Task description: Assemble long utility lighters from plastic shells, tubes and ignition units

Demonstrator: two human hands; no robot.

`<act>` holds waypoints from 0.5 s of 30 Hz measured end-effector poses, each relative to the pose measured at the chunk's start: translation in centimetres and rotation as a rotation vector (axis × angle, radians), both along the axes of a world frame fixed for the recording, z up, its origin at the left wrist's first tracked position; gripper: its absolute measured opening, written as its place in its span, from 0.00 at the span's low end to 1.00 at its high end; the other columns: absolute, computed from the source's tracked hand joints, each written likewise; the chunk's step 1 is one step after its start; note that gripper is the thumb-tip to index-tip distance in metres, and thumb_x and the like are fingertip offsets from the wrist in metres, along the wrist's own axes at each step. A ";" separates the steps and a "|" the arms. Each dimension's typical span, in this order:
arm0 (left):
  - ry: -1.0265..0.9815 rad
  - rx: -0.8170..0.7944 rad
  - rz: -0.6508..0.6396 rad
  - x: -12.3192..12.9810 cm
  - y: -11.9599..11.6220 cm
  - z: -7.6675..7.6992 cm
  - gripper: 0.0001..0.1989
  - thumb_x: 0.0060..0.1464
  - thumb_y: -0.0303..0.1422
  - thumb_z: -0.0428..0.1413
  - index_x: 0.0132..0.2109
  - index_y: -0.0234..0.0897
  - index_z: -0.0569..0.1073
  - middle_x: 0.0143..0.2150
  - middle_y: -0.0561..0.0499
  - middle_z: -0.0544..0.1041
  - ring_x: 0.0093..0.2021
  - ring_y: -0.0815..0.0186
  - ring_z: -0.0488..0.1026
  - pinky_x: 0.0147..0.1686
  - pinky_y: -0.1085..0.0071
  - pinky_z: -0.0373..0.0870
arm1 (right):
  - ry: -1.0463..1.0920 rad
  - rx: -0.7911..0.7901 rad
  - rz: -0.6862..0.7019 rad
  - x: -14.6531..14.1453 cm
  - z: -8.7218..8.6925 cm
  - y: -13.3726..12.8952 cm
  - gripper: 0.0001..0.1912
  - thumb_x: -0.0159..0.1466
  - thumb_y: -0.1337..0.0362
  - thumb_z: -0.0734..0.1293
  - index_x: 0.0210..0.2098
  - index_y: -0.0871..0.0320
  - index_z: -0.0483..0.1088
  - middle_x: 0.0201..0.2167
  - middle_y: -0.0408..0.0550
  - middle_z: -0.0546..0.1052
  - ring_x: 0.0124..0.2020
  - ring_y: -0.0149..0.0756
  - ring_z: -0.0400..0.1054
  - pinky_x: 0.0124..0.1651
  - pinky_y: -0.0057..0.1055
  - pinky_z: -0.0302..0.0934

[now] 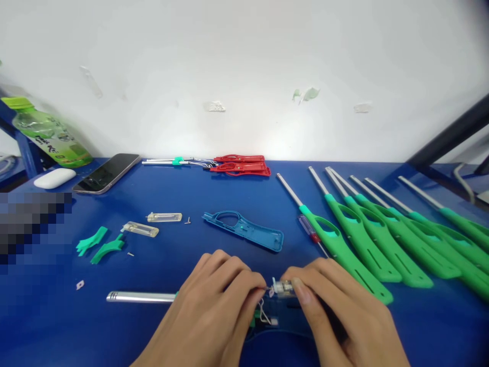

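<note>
At the front centre, my right hand [336, 306] pinches a clear fuel tank [283, 288] with a white valve end pointing left. My left hand [225, 298] is closed, thumb and fingertips together on something thin beside the valve; a small pinkish piece [271, 292] sits there. Beneath both hands lies a dark blue half shell [282, 318], mostly hidden, with a white wire [263, 311] in it. A silver lighter tube [141, 297] extends to the left from under my left hand. Behind the hands rests another blue half shell [244, 229].
Several green lighters [355, 255] and a screwdriver [308, 228] lie right. Clear tanks [141, 229], teal triggers [109, 248] and screws are left. Red shells [240, 165] lie by the wall; a phone [107, 173], white case [54, 178] and bottle [51, 135] stand or lie far left.
</note>
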State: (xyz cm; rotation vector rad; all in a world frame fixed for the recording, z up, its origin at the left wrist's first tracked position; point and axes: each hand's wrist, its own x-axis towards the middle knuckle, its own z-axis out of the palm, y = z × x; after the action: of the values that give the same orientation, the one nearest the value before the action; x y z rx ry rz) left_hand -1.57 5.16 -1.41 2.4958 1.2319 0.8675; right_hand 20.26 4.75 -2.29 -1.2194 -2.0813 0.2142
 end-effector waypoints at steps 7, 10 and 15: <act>0.007 0.016 0.012 -0.2 0.0 0.3 0.10 0.71 0.23 0.50 0.46 0.41 0.74 0.39 0.52 0.78 0.38 0.61 0.70 0.40 0.62 0.71 | 0.000 -0.007 -0.005 -0.2 0.0 0.2 0.11 0.76 0.67 0.61 0.50 0.52 0.75 0.38 0.44 0.77 0.36 0.32 0.73 0.40 0.29 0.71; 0.008 0.038 0.008 -0.1 0.1 0.3 0.10 0.71 0.23 0.50 0.46 0.40 0.74 0.39 0.52 0.78 0.38 0.61 0.70 0.40 0.62 0.71 | -0.011 -0.008 0.012 0.0 0.0 0.1 0.11 0.76 0.66 0.61 0.51 0.53 0.75 0.38 0.45 0.77 0.37 0.32 0.73 0.40 0.29 0.70; -0.014 0.054 0.017 0.1 0.2 0.4 0.10 0.70 0.22 0.50 0.46 0.40 0.73 0.39 0.52 0.77 0.37 0.61 0.70 0.40 0.62 0.71 | -0.007 -0.031 0.018 0.3 -0.1 0.1 0.12 0.76 0.67 0.61 0.52 0.52 0.75 0.40 0.44 0.77 0.38 0.32 0.74 0.42 0.30 0.71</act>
State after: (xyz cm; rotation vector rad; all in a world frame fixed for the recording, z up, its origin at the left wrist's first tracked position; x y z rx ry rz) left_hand -1.46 5.38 -1.00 2.5196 1.2429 0.9333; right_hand 20.52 4.83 -2.38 -1.2217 -2.1024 0.2518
